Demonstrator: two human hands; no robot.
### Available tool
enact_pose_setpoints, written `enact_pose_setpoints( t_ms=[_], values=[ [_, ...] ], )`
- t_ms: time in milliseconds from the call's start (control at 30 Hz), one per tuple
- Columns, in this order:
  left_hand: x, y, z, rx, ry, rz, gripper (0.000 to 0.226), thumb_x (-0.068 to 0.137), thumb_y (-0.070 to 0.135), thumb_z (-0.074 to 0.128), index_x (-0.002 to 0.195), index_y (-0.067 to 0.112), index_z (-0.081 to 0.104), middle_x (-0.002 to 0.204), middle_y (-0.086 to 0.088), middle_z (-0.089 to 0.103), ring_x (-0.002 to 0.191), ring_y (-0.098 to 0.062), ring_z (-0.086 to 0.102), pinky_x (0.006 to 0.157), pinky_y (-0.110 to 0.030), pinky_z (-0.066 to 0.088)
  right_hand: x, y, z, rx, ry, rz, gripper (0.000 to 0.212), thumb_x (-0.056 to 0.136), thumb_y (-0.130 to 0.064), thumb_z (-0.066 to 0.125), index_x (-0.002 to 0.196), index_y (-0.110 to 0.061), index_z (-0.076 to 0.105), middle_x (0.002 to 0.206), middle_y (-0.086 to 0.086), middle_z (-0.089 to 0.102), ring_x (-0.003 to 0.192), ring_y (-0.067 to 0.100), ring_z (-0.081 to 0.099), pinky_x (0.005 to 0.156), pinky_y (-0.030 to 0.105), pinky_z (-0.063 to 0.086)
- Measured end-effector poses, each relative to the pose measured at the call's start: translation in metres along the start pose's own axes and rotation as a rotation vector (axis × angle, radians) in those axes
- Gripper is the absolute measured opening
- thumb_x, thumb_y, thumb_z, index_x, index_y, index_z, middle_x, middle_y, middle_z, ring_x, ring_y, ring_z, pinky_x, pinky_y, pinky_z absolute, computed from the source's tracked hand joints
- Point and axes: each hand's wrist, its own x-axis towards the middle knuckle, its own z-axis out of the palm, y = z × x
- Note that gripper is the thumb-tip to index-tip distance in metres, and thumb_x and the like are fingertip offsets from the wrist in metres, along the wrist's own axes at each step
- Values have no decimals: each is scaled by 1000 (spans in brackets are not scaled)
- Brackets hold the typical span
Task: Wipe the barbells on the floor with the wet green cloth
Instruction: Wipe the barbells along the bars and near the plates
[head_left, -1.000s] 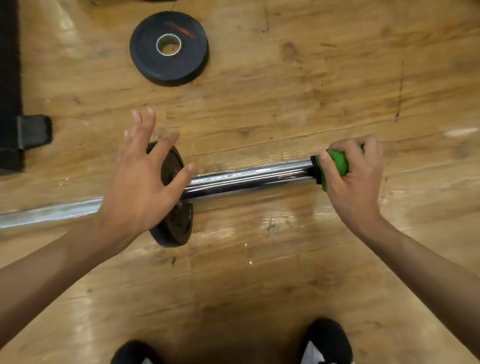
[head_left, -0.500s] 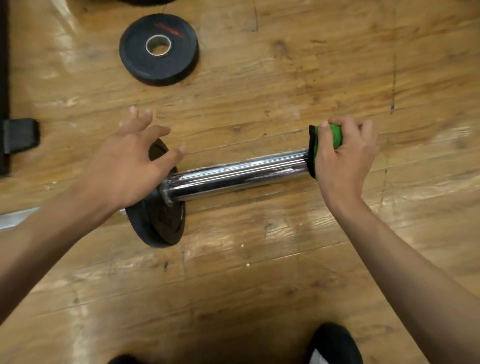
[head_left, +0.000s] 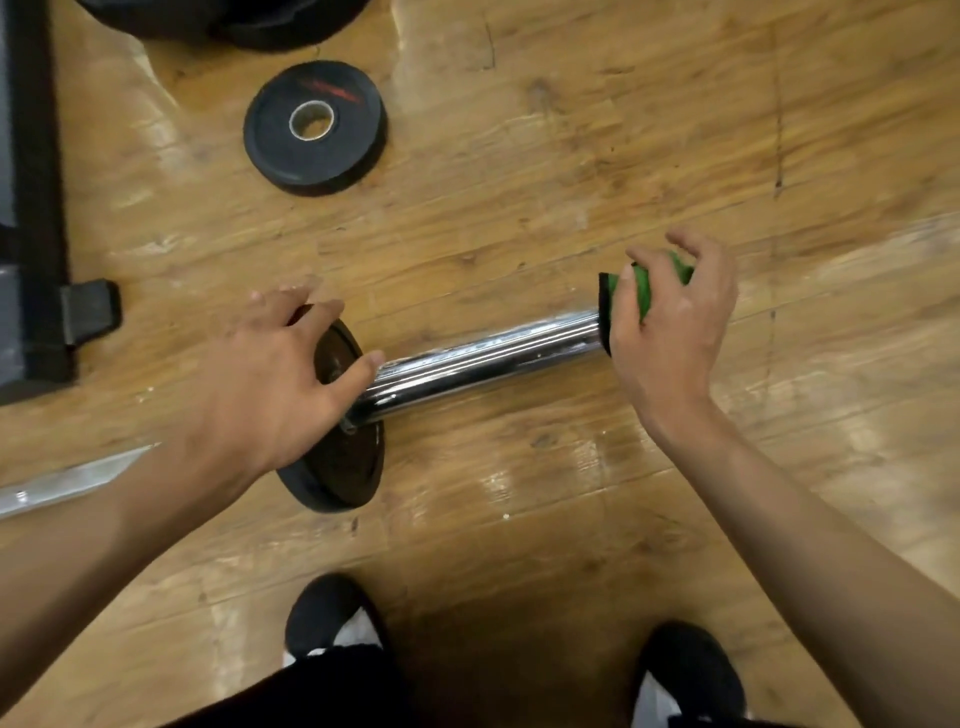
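Barbell (head_left: 483, 358): lies on the floor at the centre of the view. Its chrome sleeve runs from the centre toward 2 o'clock, and its thin shaft leaves toward 9 o'clock.
Cloth (head_left: 644, 291): green with a dark edge, bunched over the sleeve's end at 2 o'clock.
Right hand (head_left: 670, 332): its fingers and thumb are curled round the cloth, clamping it on the sleeve's tip.
Plate (head_left: 343, 467): black, on the barbell just toward 9 o'clock from the centre, standing on its edge.
Left hand (head_left: 270, 384): lies over the plate with its fingers apart and draped across the top rim. The thumb touches the sleeve next to the plate.
Floor (head_left: 519, 234): glossy wooden boards.
Loose plate (head_left: 317, 127): black, flat on the floor at 11 o'clock, well apart from the barbell.
Mat (head_left: 41, 208): dark, along the edge at 9 to 10 o'clock.
Shoes (head_left: 324, 613): black, at 6 o'clock, one on each side.
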Motion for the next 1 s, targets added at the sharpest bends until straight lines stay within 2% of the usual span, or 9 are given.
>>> enact_pose_setpoints(
  t_ms=[100, 167, 233, 333, 467, 567, 833, 933, 1000],
  values=[
    [-7, -1, 4, 63, -5, 56, 91, 88, 78, 29, 148, 14, 55, 157, -21, 44, 146, -48, 37, 115, -60, 36, -10, 4, -1, -68, 8, -35, 27, 107, -25, 55, 117, -8, 74, 124, 16, 65, 119, 37, 58, 105, 53, 42],
    [-10, -1, 4, 113, -4, 92, 92, 89, 78, 29, 150, 13, 52, 157, -24, 43, 145, -49, 37, 115, -58, 37, -16, 5, -4, -142, -14, -59, 33, 110, -31, 50, 119, -9, 73, 126, 13, 66, 127, 34, 57, 119, 52, 31],
    [-7, -2, 6, 152, -16, 147, 95, 89, 81, 26, 152, 14, 49, 151, -25, 50, 141, -47, 43, 111, -55, 42, -18, 6, -9, -206, -81, -76, 45, 112, -38, 41, 126, -8, 71, 128, 12, 67, 134, 31, 55, 125, 46, 19],
    [-2, -4, 9, 110, -11, 208, 94, 87, 80, 26, 145, 12, 56, 135, -20, 64, 130, -42, 51, 105, -49, 43, -15, 7, -19, -225, -244, -101, 54, 111, -43, 38, 138, -3, 63, 137, 16, 64, 144, 32, 46, 128, 48, 13],
    [-7, -3, 11, 31, 2, 228, 87, 86, 73, 33, 143, 13, 59, 154, -22, 49, 138, -43, 47, 114, -49, 36, -15, 5, -35, -305, -376, -137, 54, 109, -38, 33, 148, -5, 52, 149, 15, 54, 152, 31, 34, 129, 47, 7],
    [-15, -5, 18, 4, 41, 258, 85, 86, 70, 32, 135, 8, 64, 151, -25, 51, 136, -46, 49, 112, -54, 40, -17, 7, -44, -334, -422, -160, 53, 110, -33, 30, 153, -6, 47, 153, 14, 51, 155, 30, 28, 129, 46, 3],
    [-18, -5, 21, 20, 69, 259, 79, 90, 66, 37, 129, 5, 66, 146, -25, 55, 133, -46, 52, 112, -55, 40, -24, -16, -41, -203, -292, -1, 44, 107, -12, 41, 150, -4, 49, 157, 19, 46, 155, 29, 26, 129, 41, 3],
    [-8, -6, 16, 31, 63, 215, 83, 89, 69, 34, 133, 7, 65, 150, -22, 52, 135, -43, 51, 113, -53, 41, -25, -30, -25, -194, -253, 2, 38, 108, -19, 40, 133, -5, 65, 155, 16, 49, 153, 31, 33, 129, 46, 11],
    [-6, -5, 13, 45, 40, 203, 83, 89, 71, 34, 136, 8, 63, 153, -20, 50, 136, -42, 50, 111, -52, 42, -32, -45, -14, -162, -291, -76, 42, 109, -28, 41, 126, -2, 69, 149, 18, 56, 148, 33, 41, 128, 48, 16]
  ],
)
